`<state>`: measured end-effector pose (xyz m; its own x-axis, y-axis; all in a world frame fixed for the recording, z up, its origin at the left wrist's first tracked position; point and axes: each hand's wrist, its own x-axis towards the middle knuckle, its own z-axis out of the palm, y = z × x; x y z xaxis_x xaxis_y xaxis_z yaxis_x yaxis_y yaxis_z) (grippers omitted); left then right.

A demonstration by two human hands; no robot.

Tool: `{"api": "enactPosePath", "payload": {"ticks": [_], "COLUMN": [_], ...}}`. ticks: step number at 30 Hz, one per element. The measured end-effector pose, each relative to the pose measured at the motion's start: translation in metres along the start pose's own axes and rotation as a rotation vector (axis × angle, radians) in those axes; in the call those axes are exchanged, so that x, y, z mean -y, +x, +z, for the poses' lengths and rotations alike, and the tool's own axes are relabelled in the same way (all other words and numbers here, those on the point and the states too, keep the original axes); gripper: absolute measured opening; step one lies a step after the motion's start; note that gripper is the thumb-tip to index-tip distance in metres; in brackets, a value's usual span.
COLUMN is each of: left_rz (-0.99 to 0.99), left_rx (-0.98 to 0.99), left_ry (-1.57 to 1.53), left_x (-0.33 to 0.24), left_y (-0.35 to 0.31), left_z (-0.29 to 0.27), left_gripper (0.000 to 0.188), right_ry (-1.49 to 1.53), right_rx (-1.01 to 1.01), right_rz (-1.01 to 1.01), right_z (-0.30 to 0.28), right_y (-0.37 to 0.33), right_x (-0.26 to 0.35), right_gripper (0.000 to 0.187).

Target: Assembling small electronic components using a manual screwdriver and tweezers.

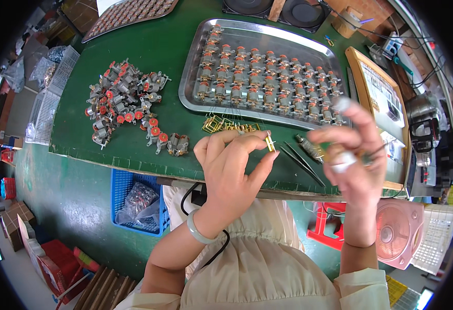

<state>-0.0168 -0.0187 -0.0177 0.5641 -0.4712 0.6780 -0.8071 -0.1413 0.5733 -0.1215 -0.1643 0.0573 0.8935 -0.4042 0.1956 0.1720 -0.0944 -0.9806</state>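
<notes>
My left hand (229, 173) is above the table's front edge, thumb and forefinger pinching a small brass-coloured metal frame (271, 144). My right hand (359, 173) is raised to the right of it, smeared by motion. White coverings show on its thumb and one fingertip; something dark and thin shows by its palm, but I cannot make out what. Between the hands lie black tweezers (304, 164) and a silvery cylindrical thing (310, 149), partly blocked by my right hand. Several more brass frames (221, 124) lie just beyond my left fingers.
A metal tray (187, 85) holds rows of small grey components with red tops. Left of it is a heap of similar components (115, 101). Another filled tray (128, 18), black fans (301, 13) and a wooden frame (358, 77) edge the green table. Below stands a blue crate (120, 199).
</notes>
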Motion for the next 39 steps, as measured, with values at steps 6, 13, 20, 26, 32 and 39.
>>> {"api": "enactPosePath", "payload": {"ticks": [6, 13, 20, 26, 32, 39], "left_rz": [-0.005, -0.005, -0.058, -0.023, -0.019, -0.07], "left_rx": [0.009, 0.017, 0.057, 0.034, -0.001, 0.001], "left_ry": [-0.019, -0.029, 0.003, 0.011, -0.008, -0.074], "left_x": [0.001, -0.001, -0.007, -0.008, -0.007, -0.006], "left_y": [-0.002, -0.002, 0.0, 0.0, -0.001, -0.002], "left_z": [0.001, -0.001, -0.006, -0.008, -0.01, -0.012], "left_gripper": [0.028, 0.031, 0.03, 0.031, 0.03, 0.032], "right_ry": [0.192, -0.311, -0.513, -0.799, -0.949, -1.066], "right_rx": [-0.045, -0.09, -0.054, -0.044, 0.034, 0.107], "right_rz": [-0.171, -0.13, -0.169, -0.266, -0.394, -0.431], "right_z": [-0.006, -0.004, -0.004, -0.002, 0.002, 0.005], "right_y": [-0.003, -0.008, -0.009, -0.008, -0.007, -0.003], "right_x": [0.006, -0.017, -0.035, -0.043, -0.057, -0.064], "right_gripper": [0.055, 0.056, 0.052, 0.054, 0.053, 0.052]}}
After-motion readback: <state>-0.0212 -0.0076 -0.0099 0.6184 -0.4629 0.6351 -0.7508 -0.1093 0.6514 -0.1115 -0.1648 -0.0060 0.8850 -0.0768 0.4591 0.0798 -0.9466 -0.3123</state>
